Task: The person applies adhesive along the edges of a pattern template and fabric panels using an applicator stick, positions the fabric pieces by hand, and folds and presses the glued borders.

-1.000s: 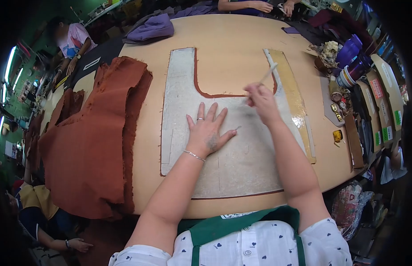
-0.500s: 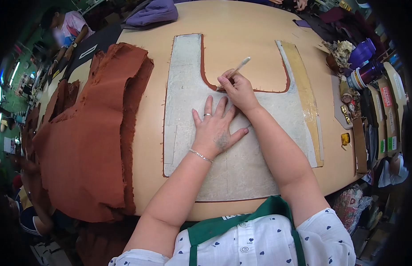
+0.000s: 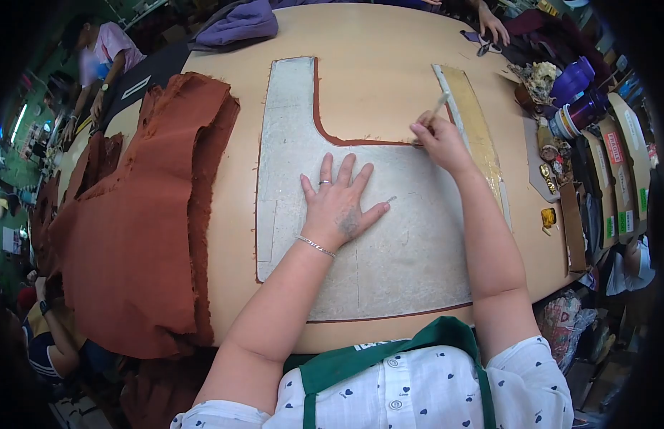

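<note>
A large grey pattern template (image 3: 396, 250) with a squared U-shaped cutout lies over rust-brown fabric (image 3: 330, 134), whose edge shows along the cutout. My left hand (image 3: 339, 204) rests flat on the template, fingers spread, below the cutout's left curve. Pinched in my right hand (image 3: 443, 143) is a slim pale pen (image 3: 440, 107), its upper end tilted up and to the right. The pen's tip, largely hidden by my fingers, is close to the cutout's lower edge, toward its right corner. A tan strip (image 3: 471, 114) runs along the template's right side.
Stacked rust-brown fabric (image 3: 132, 236) covers the table's left part. Purple cloth (image 3: 235, 25) lies at the back. At the right edge stand purple containers (image 3: 571, 82), a yellow item (image 3: 548, 217) and cardboard pieces (image 3: 618, 164). Another person's hand (image 3: 493, 25) is near scissors (image 3: 488, 47) at the far side.
My right hand has slid rightward along the cutout's lower edge with the pen. My left hand stays flat on the template, its fingers wider apart. Another person's hand now reaches in at the back right.
</note>
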The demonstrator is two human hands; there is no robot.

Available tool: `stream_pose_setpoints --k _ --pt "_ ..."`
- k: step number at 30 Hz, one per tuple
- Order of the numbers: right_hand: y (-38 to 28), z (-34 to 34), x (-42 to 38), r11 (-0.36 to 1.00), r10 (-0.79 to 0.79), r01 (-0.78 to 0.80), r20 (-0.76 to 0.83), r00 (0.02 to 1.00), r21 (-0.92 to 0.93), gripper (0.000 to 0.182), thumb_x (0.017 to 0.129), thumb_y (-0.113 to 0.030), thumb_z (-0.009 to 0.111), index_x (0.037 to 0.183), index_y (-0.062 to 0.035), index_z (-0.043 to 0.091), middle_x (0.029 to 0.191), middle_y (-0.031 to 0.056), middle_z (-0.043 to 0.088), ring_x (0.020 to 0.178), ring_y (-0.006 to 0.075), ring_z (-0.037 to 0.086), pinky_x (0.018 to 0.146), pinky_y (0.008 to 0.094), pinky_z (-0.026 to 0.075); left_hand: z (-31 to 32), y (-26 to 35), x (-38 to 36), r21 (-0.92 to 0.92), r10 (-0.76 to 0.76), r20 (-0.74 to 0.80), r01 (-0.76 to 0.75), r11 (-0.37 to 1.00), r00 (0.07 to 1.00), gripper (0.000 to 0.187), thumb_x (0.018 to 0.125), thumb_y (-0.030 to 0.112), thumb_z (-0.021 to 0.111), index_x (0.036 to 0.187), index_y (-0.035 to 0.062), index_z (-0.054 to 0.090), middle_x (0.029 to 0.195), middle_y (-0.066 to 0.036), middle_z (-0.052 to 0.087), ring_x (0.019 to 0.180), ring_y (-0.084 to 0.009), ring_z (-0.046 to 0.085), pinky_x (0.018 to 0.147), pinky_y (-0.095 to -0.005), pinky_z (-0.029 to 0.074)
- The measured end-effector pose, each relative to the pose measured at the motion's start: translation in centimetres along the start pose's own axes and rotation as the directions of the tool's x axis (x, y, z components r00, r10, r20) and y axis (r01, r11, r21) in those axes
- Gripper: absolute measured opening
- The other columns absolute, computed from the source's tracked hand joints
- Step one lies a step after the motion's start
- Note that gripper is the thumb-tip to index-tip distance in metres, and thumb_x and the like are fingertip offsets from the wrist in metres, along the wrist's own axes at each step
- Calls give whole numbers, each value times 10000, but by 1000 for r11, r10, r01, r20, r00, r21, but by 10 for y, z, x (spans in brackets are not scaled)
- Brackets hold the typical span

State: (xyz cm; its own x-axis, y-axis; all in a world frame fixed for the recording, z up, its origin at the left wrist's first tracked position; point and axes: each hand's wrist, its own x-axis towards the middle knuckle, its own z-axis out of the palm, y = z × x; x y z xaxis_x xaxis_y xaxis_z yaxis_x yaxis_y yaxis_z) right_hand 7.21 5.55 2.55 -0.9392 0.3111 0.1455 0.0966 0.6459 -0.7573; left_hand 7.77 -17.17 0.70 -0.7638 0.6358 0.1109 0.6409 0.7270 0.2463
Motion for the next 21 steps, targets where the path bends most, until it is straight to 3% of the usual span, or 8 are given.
stream_pose_setpoints --k 4,6,7,10,13,15,17,21 --pt "-25 51 10 973 -19 8 45 999 229 239 825 -236 580 811 2 564 666 99 581 605 166 553 584 300 448 -4 -1 0 14 -15 34 15 1000 999 683 723 603 496 1274 213 390 1370 -85 260 1277 -362 164 903 -683 167" --pt "-37 82 17 956 -81 67 35 996 285 250 817 -240 573 817 9 567 713 154 596 657 239 583 632 333 453 -4 2 1 12 -15 40 15 1000 999 686 722 602 497 1277 214 386 1373 -82 255 1276 -362 165 901 -683 168" --pt "-47 86 18 969 -183 180 4 983 168 225 841 -207 558 817 16 557 663 68 578 625 124 565 582 276 461 -4 2 1 9 -13 29 13 1000 1000 687 722 602 497 1277 213 386 1374 -81 254 1276 -362 165 900 -684 168" --pt "-53 87 18 968 -89 75 48 995 240 218 839 -206 553 812 10 565 678 68 578 624 139 544 598 288 447 -4 3 0 21 -7 25 7 1000 1000 697 720 605 496 1282 210 376 1373 -77 258 1276 -357 166 903 -679 170" --pt "-34 47 7 970 32 -44 54 998 238 206 840 -204 552 822 1 565 712 68 582 655 123 526 620 274 438 -5 3 0 34 -19 54 17 999 998 696 721 598 503 1283 208 373 1372 -79 264 1282 -347 158 914 -671 162" --pt "5 8 3 994 41 -37 -31 999 100 192 853 -199 536 822 -11 560 736 50 578 684 103 510 640 260 428 -3 2 -1 24 -22 45 21 999 999 692 721 594 507 1279 208 379 1372 -80 264 1283 -346 155 916 -671 156" --pt "45 -30 -2 993 88 -78 -126 988 86 224 849 -214 540 858 10 562 737 68 581 703 126 542 654 262 434 -3 3 -1 12 -23 29 23 1000 999 676 720 585 517 1271 213 391 1375 -80 258 1284 -345 153 916 -673 152" --pt "60 -66 -21 966 -50 149 -410 911 211 218 866 -215 515 858 3 522 702 52 541 680 122 515 640 245 418 -5 6 -2 -32 -24 6 24 999 1000 654 724 534 547 1247 163 418 1350 -100 294 1275 -345 173 948 -625 162"
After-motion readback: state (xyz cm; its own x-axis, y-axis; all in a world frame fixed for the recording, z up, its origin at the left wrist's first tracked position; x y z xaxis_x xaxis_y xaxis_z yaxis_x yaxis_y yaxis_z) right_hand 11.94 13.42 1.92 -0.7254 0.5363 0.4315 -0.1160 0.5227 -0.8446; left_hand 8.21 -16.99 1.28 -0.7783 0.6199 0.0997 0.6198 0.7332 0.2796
